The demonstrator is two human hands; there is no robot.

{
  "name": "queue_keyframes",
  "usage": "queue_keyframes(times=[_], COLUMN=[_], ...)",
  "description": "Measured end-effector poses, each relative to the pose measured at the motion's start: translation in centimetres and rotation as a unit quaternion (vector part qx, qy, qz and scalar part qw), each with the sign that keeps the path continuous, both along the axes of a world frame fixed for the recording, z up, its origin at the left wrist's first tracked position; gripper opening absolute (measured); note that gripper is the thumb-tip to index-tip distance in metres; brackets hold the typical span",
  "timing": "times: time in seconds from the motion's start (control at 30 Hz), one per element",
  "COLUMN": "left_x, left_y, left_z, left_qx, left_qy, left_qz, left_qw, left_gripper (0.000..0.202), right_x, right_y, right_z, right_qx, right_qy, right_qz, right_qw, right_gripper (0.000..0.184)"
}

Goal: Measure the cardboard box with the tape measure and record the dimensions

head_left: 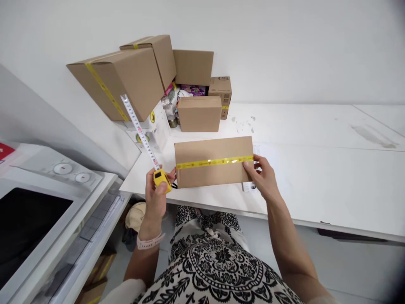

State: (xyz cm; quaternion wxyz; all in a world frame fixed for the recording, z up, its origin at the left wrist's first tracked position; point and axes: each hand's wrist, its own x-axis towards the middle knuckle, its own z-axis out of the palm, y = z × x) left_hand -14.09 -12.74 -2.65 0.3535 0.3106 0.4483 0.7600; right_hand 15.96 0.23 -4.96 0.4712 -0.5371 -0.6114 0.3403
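A yellow tape measure (164, 185) is gripped in my left hand (155, 195), its white blade (139, 128) drawn out and pointing up and away to the left. In front of me, over the near part of the white table, is a brown cardboard box (209, 175) with yellow printed tape across its top face. My right hand (263, 175) holds the box's right end, thumb on top and fingers round the edge. Fingertips of my left hand reach the box's left end. Under the box's right side, a printed paper (249, 187) partly shows.
Large taped cartons (139, 80) are stacked at the back left on a white box (158, 131). Beside them stand a smaller carton (200, 114), jars (172, 121) and packets. A white microwave (47, 181) is on my left. The table (316, 177) extends right along the wall.
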Motion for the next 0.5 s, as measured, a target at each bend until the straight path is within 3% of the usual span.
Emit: queue_keyframes(times=[0.1, 0.2, 0.33, 0.43, 0.5], left_x=[-0.8, -0.5, 2.2, 5.6, 7.7], left_y=[0.7, 0.6, -2.0, -3.8, -4.2], left_z=[2.9, 4.5, 5.2, 5.0, 4.8], left_qx=[-0.016, 0.003, 0.021, -0.063, -0.113], left_qy=[-0.024, -0.041, -0.047, -0.089, -0.114], left_qz=[-0.022, -0.018, -0.066, -0.160, -0.218], left_qw=[0.999, 0.999, 0.997, 0.981, 0.963], left_gripper=[0.049, 0.045, 0.049, 0.046, 0.047], right_x=[0.1, -0.6, -1.7, -2.7, -3.7], right_y=[1.1, 2.5, 3.7, 4.1, 4.7], right_z=[1.3, 1.4, 2.5, 5.0, 6.8], right_qx=[0.011, 0.009, 0.058, 0.134, 0.179], right_qy=[0.005, 0.010, -0.007, -0.021, -0.040], right_qz=[-0.025, -0.043, -0.065, -0.057, 0.011], right_qw=[1.000, 0.999, 0.996, 0.989, 0.983], right_gripper=[0.054, 0.051, 0.044, 0.039, 0.039])
